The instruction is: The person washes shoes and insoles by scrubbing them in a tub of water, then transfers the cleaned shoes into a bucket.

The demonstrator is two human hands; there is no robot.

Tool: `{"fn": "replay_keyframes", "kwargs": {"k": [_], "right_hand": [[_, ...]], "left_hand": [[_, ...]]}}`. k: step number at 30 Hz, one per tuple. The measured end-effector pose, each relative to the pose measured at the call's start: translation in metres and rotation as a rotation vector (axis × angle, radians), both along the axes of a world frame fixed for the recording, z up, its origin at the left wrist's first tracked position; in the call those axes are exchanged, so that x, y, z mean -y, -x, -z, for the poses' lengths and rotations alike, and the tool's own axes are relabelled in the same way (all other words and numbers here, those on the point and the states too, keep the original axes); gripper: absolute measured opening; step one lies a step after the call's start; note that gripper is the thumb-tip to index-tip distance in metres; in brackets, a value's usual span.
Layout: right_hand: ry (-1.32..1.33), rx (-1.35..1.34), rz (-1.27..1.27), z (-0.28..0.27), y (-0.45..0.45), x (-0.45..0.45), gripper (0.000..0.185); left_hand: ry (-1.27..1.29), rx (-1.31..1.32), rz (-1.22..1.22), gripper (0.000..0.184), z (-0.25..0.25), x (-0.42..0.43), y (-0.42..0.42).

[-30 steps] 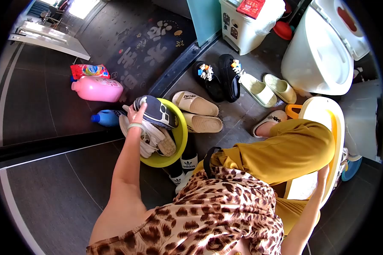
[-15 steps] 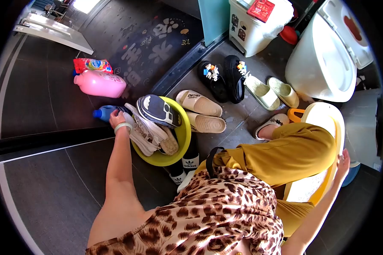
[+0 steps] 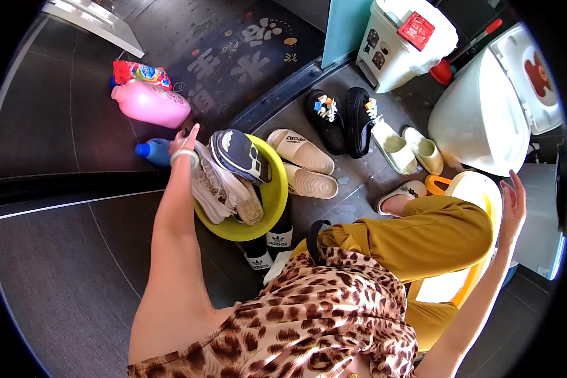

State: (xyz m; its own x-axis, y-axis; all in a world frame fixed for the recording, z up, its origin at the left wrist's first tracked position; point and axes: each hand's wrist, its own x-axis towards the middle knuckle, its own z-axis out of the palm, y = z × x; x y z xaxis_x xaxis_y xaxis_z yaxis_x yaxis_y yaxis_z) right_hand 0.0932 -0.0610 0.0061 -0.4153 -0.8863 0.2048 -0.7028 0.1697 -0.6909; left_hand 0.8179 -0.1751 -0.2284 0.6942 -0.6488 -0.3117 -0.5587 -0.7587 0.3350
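My left hand (image 3: 184, 142) is open between a blue bottle (image 3: 155, 152) and the shoes in a yellow-green basin (image 3: 276, 200). Its fingers point toward a pink bottle (image 3: 152, 104). In the basin lie a dark blue shoe (image 3: 238, 155) with white marks, white sneakers (image 3: 215, 187) and a beige-soled shoe (image 3: 251, 209). Raised at the right, my right hand (image 3: 515, 205) is open and empty, fingers apart. Below it, a white and yellow tub (image 3: 477, 189) stands between my legs, partly hidden by them.
Beige slippers (image 3: 310, 181), black clogs (image 3: 359, 126) and light green slippers (image 3: 394, 148) lie beyond the basin. A white bin (image 3: 387, 50), a toilet (image 3: 482, 113) and a glass panel (image 3: 344, 28) stand farther off. A red packet (image 3: 142, 74) lies behind the pink bottle.
My left hand has left the dark blue shoe and moved left, beside the blue bottle. My right hand has come off the tub's side and risen. The view has shifted.
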Motion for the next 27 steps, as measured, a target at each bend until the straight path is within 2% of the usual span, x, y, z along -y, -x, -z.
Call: {"fn": "replay_keyframes", "kwargs": {"k": [4, 8, 9, 11, 13, 14, 16, 19, 20, 22, 23, 25, 26, 27], "right_hand": [[-0.049, 0.013, 0.0, -0.002, -0.01, -0.002, 0.034], [-0.062, -0.017, 0.045, 0.005, 0.004, -0.013, 0.034], [-0.099, 0.052, 0.099, 0.007, 0.009, -0.016, 0.034], [-0.128, 0.128, 0.151, 0.016, 0.022, -0.021, 0.035], [-0.051, 0.112, 0.074, 0.027, 0.036, -0.026, 0.036], [-0.059, 0.086, 0.023, 0.03, 0.045, -0.027, 0.037], [-0.036, 0.118, 0.007, 0.026, 0.035, -0.021, 0.037], [0.052, 0.168, -0.051, 0.016, 0.015, -0.006, 0.038], [0.09, 0.241, -0.105, 0.011, 0.001, 0.001, 0.038], [0.011, 0.193, -0.201, -0.013, -0.058, 0.014, 0.034], [0.024, 0.3, -0.304, -0.012, -0.094, 0.023, 0.032], [-0.032, 0.317, -0.586, -0.015, -0.179, 0.033, 0.036], [-0.2, 0.431, -0.717, -0.005, -0.218, 0.037, 0.039], [-0.128, 0.473, -0.922, 0.017, -0.251, 0.043, 0.046]], "left_hand": [[-0.347, 0.055, 0.215, 0.075, 0.025, 0.022, -0.009], [-0.251, -0.057, 0.112, 0.065, 0.008, 0.005, -0.006], [-0.205, -0.084, 0.103, 0.064, 0.0, -0.003, -0.004], [-0.071, -0.258, 0.035, 0.062, -0.007, -0.024, -0.006], [0.061, -0.444, -0.045, 0.065, -0.002, -0.045, -0.011], [0.14, -0.308, 0.008, 0.063, -0.004, -0.052, -0.003], [0.139, -0.199, -0.053, 0.062, -0.015, -0.063, 0.012], [0.124, -0.124, -0.063, 0.063, -0.035, -0.073, 0.035], [0.127, -0.116, -0.048, 0.063, -0.04, -0.076, 0.043], [0.143, -0.099, -0.003, 0.064, -0.05, -0.084, 0.062], [0.134, -0.048, 0.013, 0.064, -0.054, -0.089, 0.075], [0.133, 0.053, 0.057, 0.063, -0.061, -0.098, 0.102], [0.155, 0.089, 0.069, 0.063, -0.064, -0.103, 0.113], [0.185, 0.094, 0.083, 0.062, -0.065, -0.106, 0.118]]}}
